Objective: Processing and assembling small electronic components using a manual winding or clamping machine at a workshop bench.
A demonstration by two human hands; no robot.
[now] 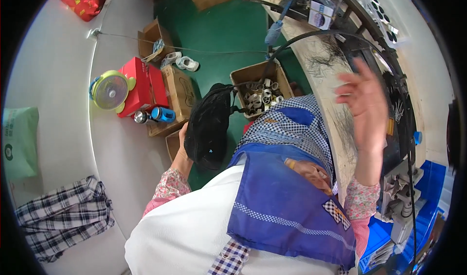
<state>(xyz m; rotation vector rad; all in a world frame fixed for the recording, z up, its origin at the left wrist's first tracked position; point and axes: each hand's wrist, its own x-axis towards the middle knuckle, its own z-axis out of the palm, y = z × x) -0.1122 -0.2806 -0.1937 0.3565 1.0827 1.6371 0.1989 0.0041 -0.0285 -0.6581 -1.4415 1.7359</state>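
Note:
At the middle left, my left hand (183, 146) grips the edge of a black fabric bag (208, 129) with straps at its far side. Most of that hand's fingers are hidden behind the bag. My right hand (365, 104) is raised over the workbench (311, 56) on the right, slightly blurred, its fingers apart and nothing in it. Below that hand, thin dark wire-like strands (328, 56) lie scattered along the wooden top. A blue checked apron (292, 197) covers my front and lap.
A carton (237, 74) of white and dark ring-shaped parts stands beyond my lap. To the left are a red box (136, 82), a green fan (112, 91), a blue cup (163, 114) and a brown carton (178, 90). A black cable (311, 33) arches over the bench; blue bins (379, 241) stand at lower right.

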